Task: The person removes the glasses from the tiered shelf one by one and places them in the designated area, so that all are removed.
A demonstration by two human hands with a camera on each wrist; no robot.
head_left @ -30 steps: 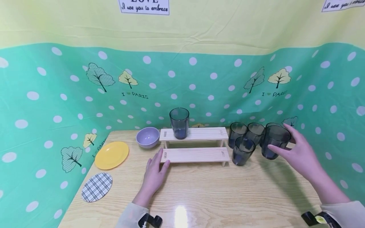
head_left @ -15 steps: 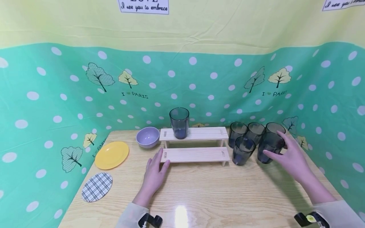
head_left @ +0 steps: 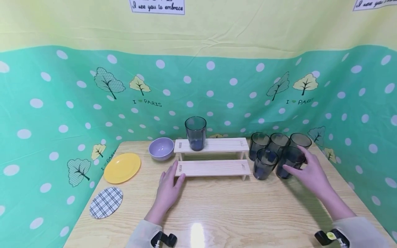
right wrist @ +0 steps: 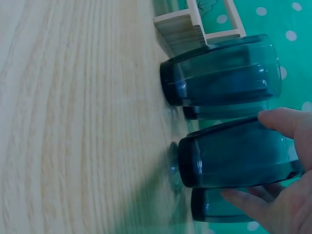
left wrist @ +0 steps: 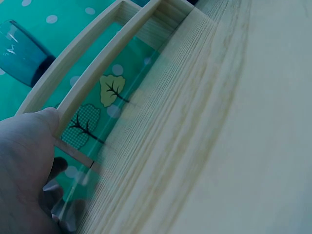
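My right hand (head_left: 311,174) grips a dark blue-grey glass tumbler (head_left: 291,162) near its upper part, thumb on one side and fingers on the other. In the right wrist view this tumbler (right wrist: 234,153) is upright close to the tabletop; whether its base touches the wood I cannot tell. Several matching tumblers (head_left: 263,168) stand close around it. My left hand (head_left: 168,187) holds the left end of the lower step of a two-tier wooden shelf (head_left: 214,168). In the left wrist view its thumb lies against the step's end; the other fingers are partly hidden.
Another tumbler (head_left: 196,136) stands on the upper step, left of its middle. A purple bowl (head_left: 161,149) is left of the shelf. Further left lie a yellow plate (head_left: 122,168) and a checked round mat (head_left: 106,203). Green dotted cloth (head_left: 232,103) walls the back and sides.
My right hand has brought its tumbler left, nearer the person and lower, beside the front tumbler of the group. The tumbler behind it shows more. My left hand and the shelf have stayed put.
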